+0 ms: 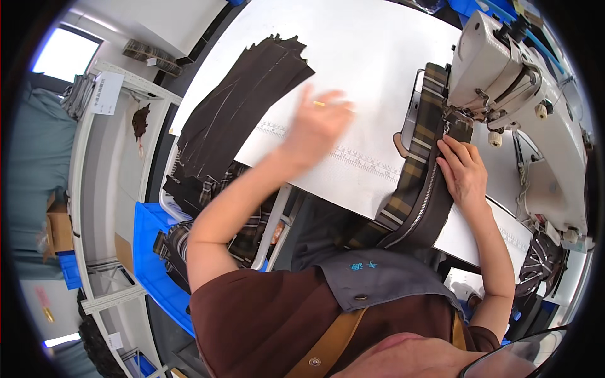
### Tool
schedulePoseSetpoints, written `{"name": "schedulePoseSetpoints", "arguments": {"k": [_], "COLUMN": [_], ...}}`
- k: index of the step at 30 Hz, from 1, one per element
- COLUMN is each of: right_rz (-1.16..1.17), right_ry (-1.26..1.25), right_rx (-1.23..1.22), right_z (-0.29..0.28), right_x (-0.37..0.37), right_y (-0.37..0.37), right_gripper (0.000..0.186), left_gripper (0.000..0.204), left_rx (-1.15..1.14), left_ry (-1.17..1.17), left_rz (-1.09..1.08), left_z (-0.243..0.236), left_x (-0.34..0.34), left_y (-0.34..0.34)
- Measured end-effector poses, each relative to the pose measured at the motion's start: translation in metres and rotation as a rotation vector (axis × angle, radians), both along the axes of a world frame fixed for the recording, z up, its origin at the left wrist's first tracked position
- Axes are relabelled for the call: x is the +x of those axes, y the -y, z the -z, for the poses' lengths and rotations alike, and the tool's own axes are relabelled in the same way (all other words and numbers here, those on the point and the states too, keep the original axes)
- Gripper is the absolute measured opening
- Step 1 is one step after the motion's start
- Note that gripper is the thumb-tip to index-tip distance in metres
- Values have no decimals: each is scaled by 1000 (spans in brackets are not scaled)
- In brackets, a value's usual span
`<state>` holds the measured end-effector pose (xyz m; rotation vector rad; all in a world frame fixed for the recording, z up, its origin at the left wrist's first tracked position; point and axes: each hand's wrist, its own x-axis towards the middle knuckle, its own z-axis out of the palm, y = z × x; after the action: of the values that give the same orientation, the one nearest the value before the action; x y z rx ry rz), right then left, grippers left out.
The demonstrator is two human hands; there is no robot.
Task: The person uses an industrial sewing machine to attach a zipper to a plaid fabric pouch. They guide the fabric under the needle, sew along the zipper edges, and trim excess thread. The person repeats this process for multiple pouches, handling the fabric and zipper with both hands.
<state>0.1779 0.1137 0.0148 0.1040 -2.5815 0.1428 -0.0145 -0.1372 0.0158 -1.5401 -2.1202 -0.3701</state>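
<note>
A long plaid fabric piece with a metal zipper and dark brown cloth along it runs from the sewing machine over the table's near edge to my lap. My right hand grips the brown cloth beside the zipper, fingers together, just below the needle area. Blurred by movement, my left hand is over the white table with fingers apart and nothing visible in it. To its left lies a stack of dark brown cut fabric, partly hanging off the table edge.
A printed ruler scale crosses the white tabletop. Left of my seat a blue bin holds plaid cloth, next to a white shelf frame. Dark strapped material hangs at the right edge.
</note>
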Motion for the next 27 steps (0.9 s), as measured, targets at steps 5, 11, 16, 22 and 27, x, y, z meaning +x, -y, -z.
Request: {"name": "schedulePoseSetpoints", "arguments": {"k": [5, 11, 16, 22, 27], "right_rz": [6, -19, -29, -11, -4], "right_ry": [28, 21, 6, -15, -74], "right_rx": [-43, -61, -46, -46, -5], "right_z": [0, 0, 1, 3, 5], "right_x": [0, -1, 1, 2, 1], "right_y": [1, 0, -3, -1, 0], "right_gripper": [29, 30, 30, 27, 25], "left_gripper": [19, 19, 12, 48, 58], "left_rx": [226, -32, 86, -149, -74], "left_ry": [343, 324, 617, 1400, 273], "left_rz": [-465, -540, -477, 58, 317], "left_z": [-11, -12, -65, -97, -37], "left_x": [-106, -109, -52, 45, 50], "left_y": [72, 58, 41, 40, 26]}}
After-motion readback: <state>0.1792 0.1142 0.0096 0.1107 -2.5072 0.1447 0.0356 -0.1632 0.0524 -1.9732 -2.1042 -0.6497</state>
